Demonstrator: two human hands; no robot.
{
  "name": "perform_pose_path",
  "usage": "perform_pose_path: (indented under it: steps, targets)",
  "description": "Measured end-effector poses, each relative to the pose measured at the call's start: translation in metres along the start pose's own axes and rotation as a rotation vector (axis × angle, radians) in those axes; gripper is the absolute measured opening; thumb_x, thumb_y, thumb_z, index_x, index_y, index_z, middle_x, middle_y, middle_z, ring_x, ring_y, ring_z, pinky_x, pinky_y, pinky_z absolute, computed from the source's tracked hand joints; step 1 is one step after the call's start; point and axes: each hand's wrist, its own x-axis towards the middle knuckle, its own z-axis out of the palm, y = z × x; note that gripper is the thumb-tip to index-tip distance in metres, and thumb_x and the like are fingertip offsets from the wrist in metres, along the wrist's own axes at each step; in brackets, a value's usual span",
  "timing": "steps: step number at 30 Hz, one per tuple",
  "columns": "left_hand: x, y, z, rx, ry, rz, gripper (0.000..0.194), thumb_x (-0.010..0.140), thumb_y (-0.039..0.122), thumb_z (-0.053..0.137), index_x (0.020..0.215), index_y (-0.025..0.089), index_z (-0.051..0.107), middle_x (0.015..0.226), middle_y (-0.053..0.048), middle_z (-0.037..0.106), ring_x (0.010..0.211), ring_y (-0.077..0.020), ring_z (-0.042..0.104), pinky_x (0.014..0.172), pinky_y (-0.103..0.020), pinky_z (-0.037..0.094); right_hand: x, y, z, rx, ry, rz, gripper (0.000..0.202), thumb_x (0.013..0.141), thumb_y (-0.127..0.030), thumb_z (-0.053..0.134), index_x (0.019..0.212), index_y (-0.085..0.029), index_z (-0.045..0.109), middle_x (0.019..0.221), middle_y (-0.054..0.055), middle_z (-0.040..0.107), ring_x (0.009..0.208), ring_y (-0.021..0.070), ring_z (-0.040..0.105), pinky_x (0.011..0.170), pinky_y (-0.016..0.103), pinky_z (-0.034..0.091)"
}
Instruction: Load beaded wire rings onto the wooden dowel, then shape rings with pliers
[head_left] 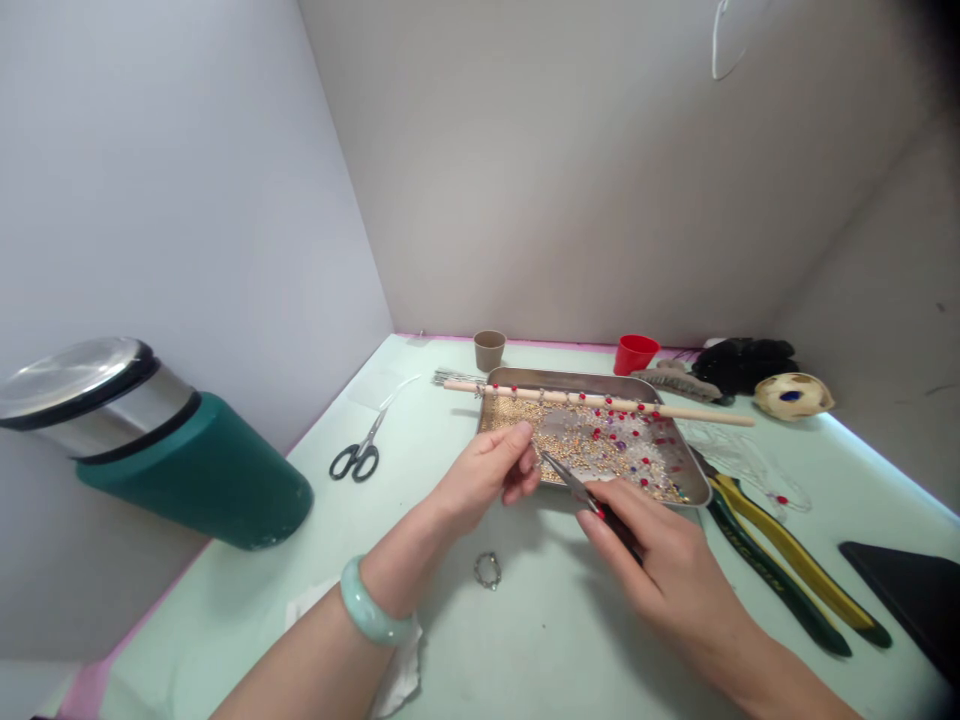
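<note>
My left hand (pixel 495 468), with a pale green bangle (pixel 375 603) on its wrist, is closed in a pinch at the front left of a metal tray (pixel 699 484); what it pinches is too small to name. My right hand (pixel 645 540) is wrapped round slim pliers (pixel 576 482), whose tips point at the left fingertips. Gold, clear and red beads (pixel 600 440) fill much of the tray. Across its back lies a wooden stick (pixel 555 397) carrying red beads. A small beaded ring (pixel 487 570) rests on the table below my left hand.
Black-handled scissors (pixel 364 458) and a large green bottle (pixel 195 470) are at left. Behind the tray stand a brown cup (pixel 490 351) and a red cup (pixel 635 354). Yellow-green pliers (pixel 795 565), a dark flat object (pixel 907 600) and a cream roll (pixel 793 396) lie at right.
</note>
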Motion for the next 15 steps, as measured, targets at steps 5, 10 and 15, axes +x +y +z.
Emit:
perform_pose_path:
  steps: [5,10,15]
  targets:
    - [-0.002,0.001,0.001,0.062,-0.020,0.026,0.041,0.091,0.049,0.037,0.064,0.019,0.033,0.050,0.003,0.048,0.039,-0.0052,0.033,0.042,-0.021,0.022,0.001,-0.008,-0.003,0.131,-0.080,0.139,0.021,0.092,-0.037,0.041,0.093,-0.020,0.055,0.084,0.003,0.059,0.075,0.0165,0.055,0.067,0.031,0.043]
    - [-0.003,0.003,0.000,0.072,-0.021,0.011,0.042,0.090,0.049,0.041,0.063,0.019,0.031,0.048,0.006,0.039,0.041,-0.0048,0.025,0.040,-0.021,0.013,0.008,-0.019,-0.017,0.304,-0.227,0.302,0.029,0.090,-0.045,0.041,0.083,-0.021,0.056,0.077,0.000,0.054,0.074,0.0154,0.050,0.064,0.027,0.040]
    - [-0.004,0.005,0.001,0.065,-0.031,0.035,0.041,0.090,0.048,0.040,0.063,0.019,0.032,0.048,0.006,0.039,0.041,-0.0048,0.024,0.041,-0.021,0.014,0.010,-0.019,-0.020,0.540,-0.333,0.463,0.034,0.089,-0.049,0.041,0.085,-0.019,0.058,0.066,-0.003,0.040,0.058,0.0104,0.035,0.050,0.024,0.030]
